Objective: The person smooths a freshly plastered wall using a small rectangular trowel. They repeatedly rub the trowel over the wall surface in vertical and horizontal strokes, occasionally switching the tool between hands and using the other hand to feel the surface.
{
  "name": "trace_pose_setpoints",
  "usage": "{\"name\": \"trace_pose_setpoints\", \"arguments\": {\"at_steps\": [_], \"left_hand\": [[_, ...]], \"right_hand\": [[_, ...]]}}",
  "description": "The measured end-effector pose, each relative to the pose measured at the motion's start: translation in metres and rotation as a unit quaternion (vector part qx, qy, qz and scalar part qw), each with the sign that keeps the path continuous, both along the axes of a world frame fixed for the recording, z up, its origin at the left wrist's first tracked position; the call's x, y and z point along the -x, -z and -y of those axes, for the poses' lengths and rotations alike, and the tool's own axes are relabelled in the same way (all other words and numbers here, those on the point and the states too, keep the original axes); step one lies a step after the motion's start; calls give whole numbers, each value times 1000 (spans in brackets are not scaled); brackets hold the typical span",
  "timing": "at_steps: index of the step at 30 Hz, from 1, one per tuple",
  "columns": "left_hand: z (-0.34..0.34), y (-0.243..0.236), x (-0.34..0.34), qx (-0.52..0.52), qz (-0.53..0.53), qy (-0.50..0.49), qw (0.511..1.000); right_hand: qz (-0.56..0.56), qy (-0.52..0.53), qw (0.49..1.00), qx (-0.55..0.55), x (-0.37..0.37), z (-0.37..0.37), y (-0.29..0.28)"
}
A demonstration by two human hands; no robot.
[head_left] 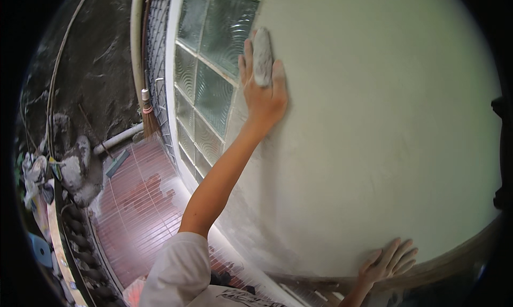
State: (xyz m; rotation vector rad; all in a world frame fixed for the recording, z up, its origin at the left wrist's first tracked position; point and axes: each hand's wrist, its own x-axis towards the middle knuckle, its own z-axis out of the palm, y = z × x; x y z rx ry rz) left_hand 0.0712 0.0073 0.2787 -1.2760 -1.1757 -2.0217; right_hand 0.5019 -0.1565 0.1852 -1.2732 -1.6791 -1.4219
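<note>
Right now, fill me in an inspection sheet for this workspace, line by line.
Surface: pale plastered wall, smooth, whitish dust low down.
Job's things: grey-white sanding block pressed to the wall beside the glass-block window.
Clutter: broom leaning by the window; debris heap on the red tiled floor.
Hands: left hand holds the block; right hand flat on the wall, fingers spread.
Cables: thin line along the dark rock face, kind unclear.
Surroundings: pale pipe at the floor edge.

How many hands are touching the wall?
2. The left hand presses a grey-white sanding block high on the pale plastered wall; the right hand rests flat near its bottom edge.
</note>
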Motion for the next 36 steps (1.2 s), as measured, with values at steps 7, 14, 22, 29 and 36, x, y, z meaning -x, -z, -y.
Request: {"name": "trace_pose_setpoints", "arguments": {"at_steps": [7,14,22,29,36], "left_hand": [[23,142,-46,74,-183,34,980],[17,179,-18,-23,-422,23,906],[-17,-35,57,-47,-246,55,966],[19,-22,-30,-66,-515,120,846],[14,38,3,-76,-654,56,751]], "right_hand": [[-24,-33,998,37,21,2,1],[-232,-211,924,221,125,45,3],[-232,-136,919,288,166,120,12],[-302,-75,894,322,196,161,27],[-327,-52,885,328,221,159,42]]}}
